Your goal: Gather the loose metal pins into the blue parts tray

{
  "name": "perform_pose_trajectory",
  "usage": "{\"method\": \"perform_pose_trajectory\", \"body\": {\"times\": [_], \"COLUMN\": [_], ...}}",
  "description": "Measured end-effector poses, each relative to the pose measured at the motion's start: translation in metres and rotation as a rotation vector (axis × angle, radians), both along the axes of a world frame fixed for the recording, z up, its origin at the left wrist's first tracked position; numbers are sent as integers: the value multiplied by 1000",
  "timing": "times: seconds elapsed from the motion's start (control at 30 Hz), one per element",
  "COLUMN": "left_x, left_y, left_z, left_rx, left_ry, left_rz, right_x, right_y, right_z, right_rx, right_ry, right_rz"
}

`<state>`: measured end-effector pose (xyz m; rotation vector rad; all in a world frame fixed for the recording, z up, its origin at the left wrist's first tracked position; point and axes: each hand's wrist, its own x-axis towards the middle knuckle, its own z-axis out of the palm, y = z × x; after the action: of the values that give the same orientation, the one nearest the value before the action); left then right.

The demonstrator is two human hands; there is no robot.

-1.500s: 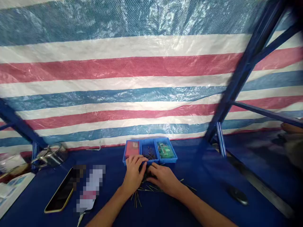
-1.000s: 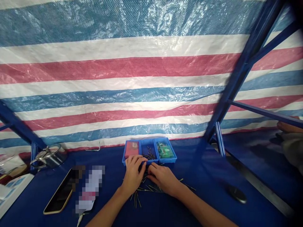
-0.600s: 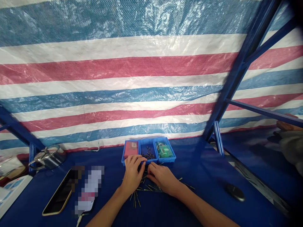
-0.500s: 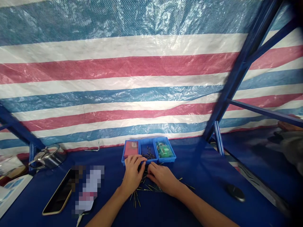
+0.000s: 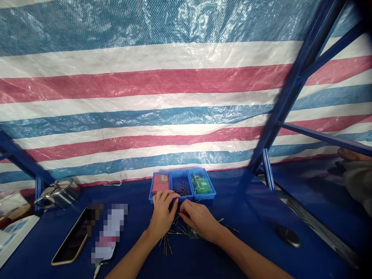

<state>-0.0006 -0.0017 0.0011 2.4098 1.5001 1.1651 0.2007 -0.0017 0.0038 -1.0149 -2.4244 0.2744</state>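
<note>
My left hand (image 5: 163, 214) lies on the blue cloth with its fingers curled together against the front edge of a blue three-part tray (image 5: 213, 192). My right hand (image 5: 199, 219) lies beside it, fingers bent down over a scatter of thin dark pins (image 5: 167, 242). Whatever either hand pinches is hidden under the fingers. The tray holds a red piece (image 5: 161, 182) on the left, more pins (image 5: 182, 190) in the middle and green parts (image 5: 200, 185) on the right.
A phone (image 5: 70, 241) and a blurred white packet (image 5: 110, 230) lie at the left. A metal lid (image 5: 56, 191) sits at the far left. A dark mouse (image 5: 288, 236) lies at the right. A striped tarp (image 5: 162, 116) closes the back, and blue frame posts (image 5: 266, 172) stand at the right.
Both hands stay over the pins by the tray. The right hand's fingers have crept slightly left toward the left hand. The view shifted a little.
</note>
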Motion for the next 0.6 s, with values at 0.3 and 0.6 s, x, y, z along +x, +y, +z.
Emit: {"method": "perform_pose_trajectory", "body": {"times": [0.3,0.6], "left_x": [0,1], "left_y": [0,-1], "left_z": [1,2], "left_rx": [-4,10], "left_ry": [-8,19], "left_rz": [-2,11], "right_x": [1,4], "right_y": [1,-3], "right_z": [2,7], "right_rx": [-61,11], "right_ry": [213,226], "right_rz": [8,-28]}}
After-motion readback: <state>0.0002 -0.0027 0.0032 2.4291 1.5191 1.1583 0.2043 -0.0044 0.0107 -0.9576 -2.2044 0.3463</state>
